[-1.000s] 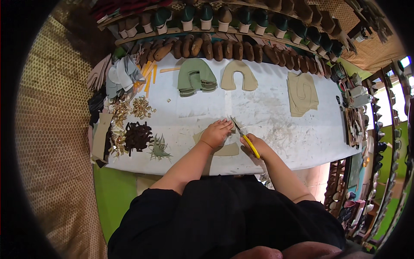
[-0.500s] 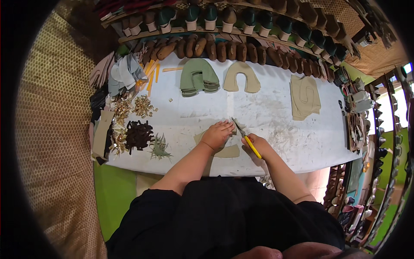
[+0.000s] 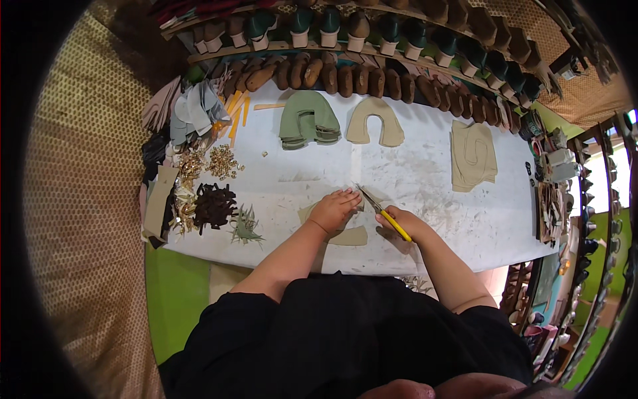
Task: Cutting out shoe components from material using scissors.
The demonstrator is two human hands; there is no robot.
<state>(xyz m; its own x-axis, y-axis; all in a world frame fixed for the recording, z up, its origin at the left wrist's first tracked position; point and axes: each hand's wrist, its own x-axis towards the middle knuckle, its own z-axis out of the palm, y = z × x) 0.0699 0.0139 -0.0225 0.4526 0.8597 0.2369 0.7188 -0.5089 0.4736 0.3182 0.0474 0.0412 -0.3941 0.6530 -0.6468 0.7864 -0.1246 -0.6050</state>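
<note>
My left hand point(image 3: 335, 210) lies flat over a beige cut piece point(image 3: 347, 236) on the white-covered table, fingers stretched out and pointing right. Most of that piece is under the hand, with parts showing at its near and left sides. In my right hand point(image 3: 403, 222) is a pair of scissors point(image 3: 395, 226) with yellow handles. The blades point up and left, their tips close to my left fingertips, at the edge of the material. Whether the blades touch the material I cannot tell.
Beyond my hands lie a green stack of arch-shaped pieces point(image 3: 309, 121), a beige arch stack point(image 3: 375, 122) and another beige stack point(image 3: 474, 156). Left are gold fittings point(image 3: 224, 161), dark strips point(image 3: 214, 206) and green scraps point(image 3: 246, 225). Shoe lasts point(image 3: 345, 81) line the back edge.
The scissors and my right hand have shifted slightly right, and the blade tips sit a little lower. My left hand stays on the beige piece. The whole view has shifted slightly.
</note>
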